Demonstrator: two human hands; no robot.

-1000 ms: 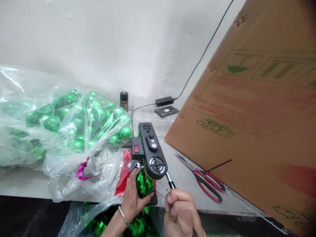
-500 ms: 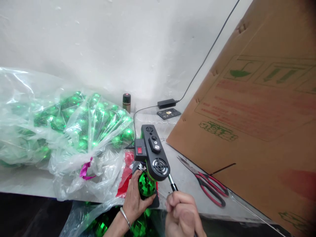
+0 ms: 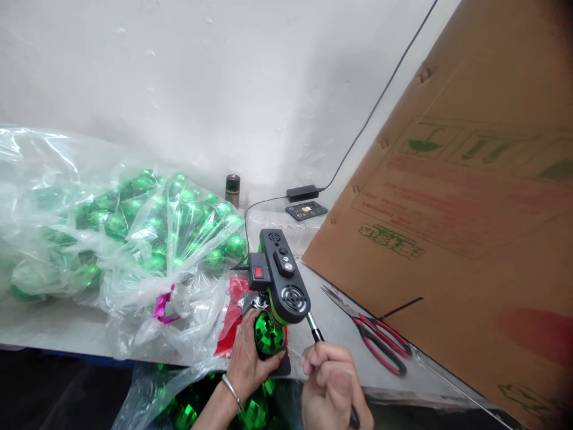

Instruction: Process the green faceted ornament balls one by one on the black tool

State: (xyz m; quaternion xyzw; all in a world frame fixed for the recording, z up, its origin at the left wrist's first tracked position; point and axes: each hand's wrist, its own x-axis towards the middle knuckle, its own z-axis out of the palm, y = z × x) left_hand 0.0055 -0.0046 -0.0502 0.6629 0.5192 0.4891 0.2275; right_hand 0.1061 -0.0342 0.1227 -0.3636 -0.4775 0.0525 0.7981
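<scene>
My left hand (image 3: 250, 358), with a silver bangle at its wrist, is wrapped round a green faceted ball ornament (image 3: 269, 333). The ornament sits under the front end of a small black machine (image 3: 286, 275) that has a red switch and round vents. A metal rod with a black grip (image 3: 316, 331) sticks out from the machine's right side. My right hand (image 3: 333, 382) is curled in a fist just below it, its fingers closed round the handle. The palm side and part of the handle are hidden.
A clear plastic bag of green balls (image 3: 174, 221) fills the left side. More green balls (image 3: 255, 412) lie in a bag below the table edge. Scissors (image 3: 376, 337), a black phone (image 3: 307, 210), a power adapter (image 3: 303, 193), a small can (image 3: 232, 190) and a large cardboard box (image 3: 439, 197) surround the machine.
The view has shifted slightly, so most things appear a little to the right. Both hands keep their holds; the ornament stays under the machine.
</scene>
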